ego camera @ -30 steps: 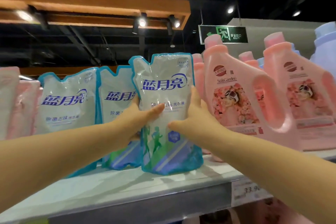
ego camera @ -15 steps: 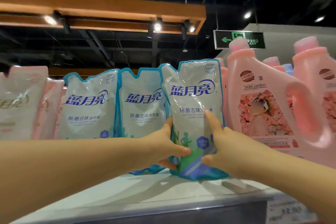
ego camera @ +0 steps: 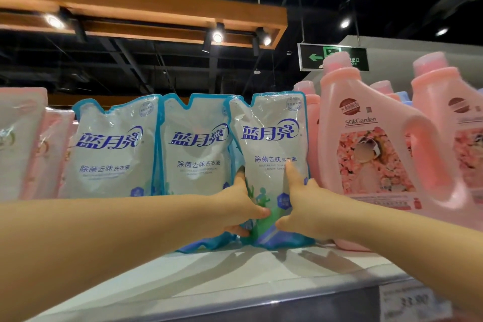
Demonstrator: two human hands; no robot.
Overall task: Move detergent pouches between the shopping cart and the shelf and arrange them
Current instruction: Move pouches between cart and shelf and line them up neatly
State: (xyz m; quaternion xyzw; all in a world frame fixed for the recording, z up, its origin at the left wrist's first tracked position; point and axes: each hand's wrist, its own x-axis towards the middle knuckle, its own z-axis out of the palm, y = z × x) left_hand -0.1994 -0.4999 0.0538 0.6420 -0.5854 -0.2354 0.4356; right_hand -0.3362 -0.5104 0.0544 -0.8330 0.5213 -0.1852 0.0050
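Observation:
Three blue-and-white detergent pouches stand in a row on the top shelf (ego camera: 235,282). The right pouch (ego camera: 274,138) stands upright on the shelf between both my hands. My left hand (ego camera: 243,209) grips its lower left edge, thumb across the front. My right hand (ego camera: 300,206) grips its lower right side, with the index finger straight up against the front. The middle pouch (ego camera: 196,146) and the left pouch (ego camera: 112,149) stand beside it, overlapping slightly. The shopping cart is out of sight.
Large pink SukGarden detergent jugs (ego camera: 379,154) stand close on the right of the held pouch. Pink pouches (ego camera: 23,144) fill the shelf's left end. A price tag (ego camera: 415,300) sits on the shelf's front edge. A green exit sign (ego camera: 316,57) hangs behind.
Both hands have pushed the right pouch back on the shelf into line with the other two and slid lower on it; my view has shifted left and closer.

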